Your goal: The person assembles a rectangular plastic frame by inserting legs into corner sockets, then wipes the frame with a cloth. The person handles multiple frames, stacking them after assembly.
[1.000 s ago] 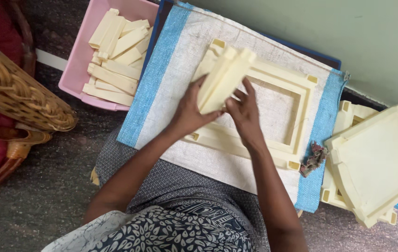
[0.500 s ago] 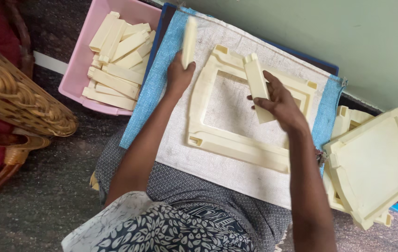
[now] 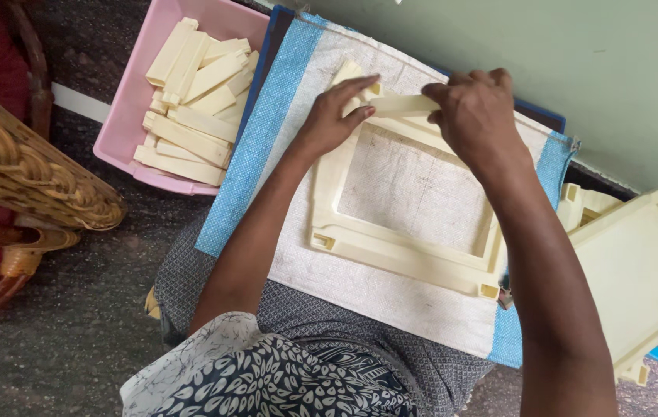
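- On the lap board, over a woven mat point(image 3: 391, 301) with blue edges: cream plastic frame point(image 3: 402, 251) lying flat, open in the middle.
- At the frame's far edge: cream slat point(image 3: 402, 104) held crosswise between both hands.
- Left hand point(image 3: 329, 116): fingers pinched on the slat's left end, at the frame's far-left corner.
- Right hand point(image 3: 476, 116): closed over the slat's right end.
- Advisable for a clean fit: keep the slat level and parallel to the far rail, seat both ends together, press evenly; frame best left flat on the mat.
- Against half a second ago: left hand then out over the mat's blue edge with one slat, right hand with another over the frame; now brought together on one piece.
- Left of the board: pink tray point(image 3: 124, 139) of loose slats point(image 3: 194, 100). Right: stacked cream panels point(image 3: 638, 278).
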